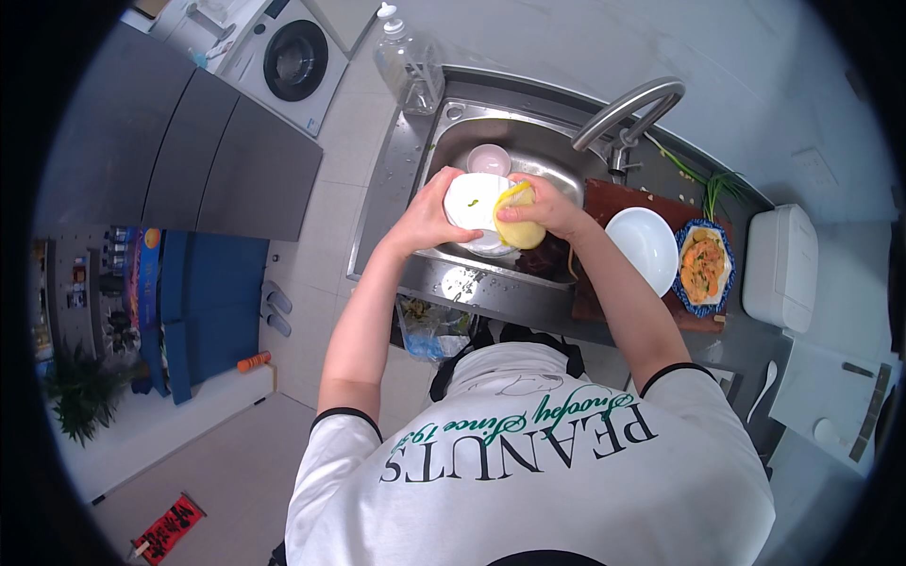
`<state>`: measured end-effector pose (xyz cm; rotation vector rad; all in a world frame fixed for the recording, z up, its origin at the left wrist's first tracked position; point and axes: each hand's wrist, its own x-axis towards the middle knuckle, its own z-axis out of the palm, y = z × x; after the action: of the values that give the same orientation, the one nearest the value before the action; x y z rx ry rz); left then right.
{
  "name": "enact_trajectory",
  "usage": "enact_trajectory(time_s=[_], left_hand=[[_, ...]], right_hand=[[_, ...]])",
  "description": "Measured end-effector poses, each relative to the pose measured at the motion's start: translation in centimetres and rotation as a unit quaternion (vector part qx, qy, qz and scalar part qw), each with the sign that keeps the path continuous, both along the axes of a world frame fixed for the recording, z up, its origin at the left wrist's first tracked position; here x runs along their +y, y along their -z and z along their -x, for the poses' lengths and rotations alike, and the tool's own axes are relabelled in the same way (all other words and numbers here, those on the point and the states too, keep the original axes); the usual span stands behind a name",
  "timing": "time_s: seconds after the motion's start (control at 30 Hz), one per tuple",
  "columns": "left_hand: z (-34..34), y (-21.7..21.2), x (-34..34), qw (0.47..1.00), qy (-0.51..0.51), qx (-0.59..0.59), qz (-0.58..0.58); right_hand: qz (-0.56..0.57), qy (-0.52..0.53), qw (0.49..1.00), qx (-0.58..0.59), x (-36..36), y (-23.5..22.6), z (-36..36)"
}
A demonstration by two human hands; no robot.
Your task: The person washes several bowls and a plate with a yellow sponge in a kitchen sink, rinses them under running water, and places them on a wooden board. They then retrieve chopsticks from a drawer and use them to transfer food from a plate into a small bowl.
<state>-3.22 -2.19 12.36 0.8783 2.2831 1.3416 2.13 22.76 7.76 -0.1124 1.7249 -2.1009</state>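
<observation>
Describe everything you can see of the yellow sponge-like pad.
The yellow sponge-like pad looks soft and has rounded edges, with a paler broad face and a brighter yellow border. The right hand grips it, partly covering it, against the right side of a white dish, over the steel sink. Whether it is wet is unclear.

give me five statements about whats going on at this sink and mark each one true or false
1. The right hand holds a yellow sponge. True.
2. The left hand is empty. False: that hand grips a white dish.
3. A small pinkish bowl sits in the sink. True.
4. The clear pump bottle stands right of the sink. False: it stands on the left.
5. The blue-rimmed plate holds orange food. True.
</observation>
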Motion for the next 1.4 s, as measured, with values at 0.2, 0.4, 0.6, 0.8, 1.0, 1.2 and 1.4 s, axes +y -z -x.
enact_trajectory(time_s=[0.2, 0.4, 0.6, 0.8, 1.0, 1.2, 1.4], left_hand=[[-0.2, 0.0, 0.7, 0.992, 0.003, 0.121, 0.030], [-0.2, 0.0, 0.6, 0.997, -0.014, 0.081, 0.004], [-0.4, 0.2, 1.2, 0.995, -0.005, 0.088, 0.055], [-0.2, -0.3, 1.6, 0.990, 0.026, 0.127, 0.053], [0.5, -0.7, 0.7, 0.997, 0.029, 0.067, 0.028], [0.5, -0.9, 0.9, 0.997, 0.031, 0.069, 0.031], [0.9, -1.6, 1.4, 0.989, 0.070, 0.125, 0.041]], right_hand=[[0.118, 0.119, 0.985, -0.041, -1.3, 0.6, 1.2], [0.063, 0.036, 0.997, -0.009, 0.0, -1.1, 1.2], [-0.279, 0.009, 0.951, 0.131, -2.5, -2.4, 2.3], [-0.059, 0.042, 0.997, 0.023, -2.7, -1.7, 3.5], [-0.197, -0.087, 0.962, 0.166, -0.7, -3.7, 2.3], [-0.309, -0.026, 0.932, 0.188, -2.2, -5.2, 1.9], [-0.143, 0.035, 0.986, 0.083, -2.7, -3.6, 1.5]])
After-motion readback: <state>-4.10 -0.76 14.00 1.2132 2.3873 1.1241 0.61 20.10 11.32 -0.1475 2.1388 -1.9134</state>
